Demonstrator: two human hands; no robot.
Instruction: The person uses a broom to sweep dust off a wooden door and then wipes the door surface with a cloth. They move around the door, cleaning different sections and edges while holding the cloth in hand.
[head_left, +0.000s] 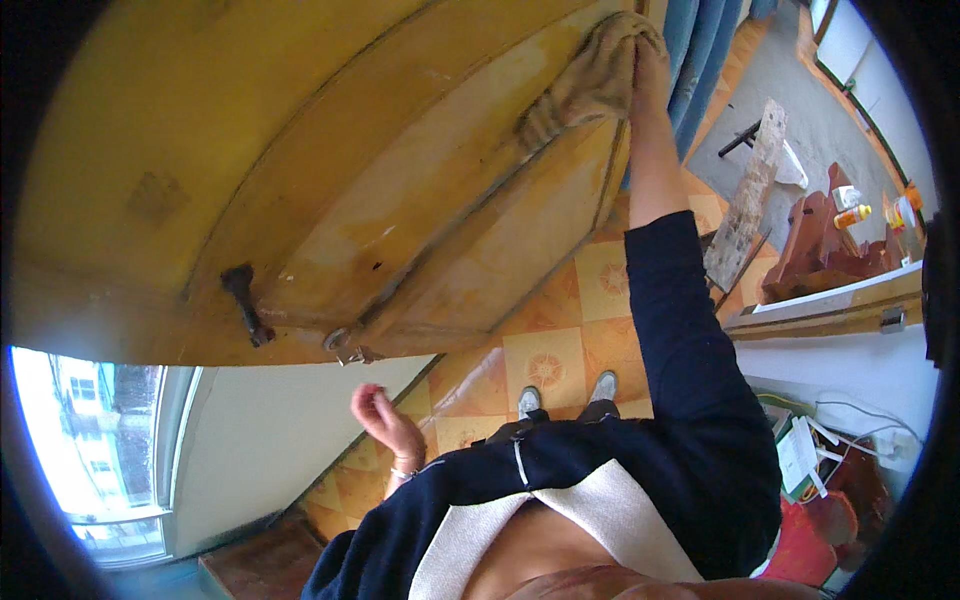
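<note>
A yellow-brown wooden door (390, 187) with a raised panel fills the upper left of the head view. High on it, my right hand (651, 64) presses a crumpled brown cloth (592, 82) to the surface, and the cloth partly covers my fingers. My left hand (384, 420) hangs below the door's edge, apart from it, with loosely curled fingers and nothing visible in it. Closest to that hand are a round metal lock (337, 339) and a set of keys (361, 355) at the edge. A dark door handle (247, 306) is further left.
Patterned orange tiles (544, 367) cover the floor under my feet. Blue curtains (694, 60) hang beyond my right arm. In the room to the right are a worn plank (750, 195), brown wooden furniture (806, 247) and a yellow bottle (853, 217). A white router (799, 457) with cables sits lower right.
</note>
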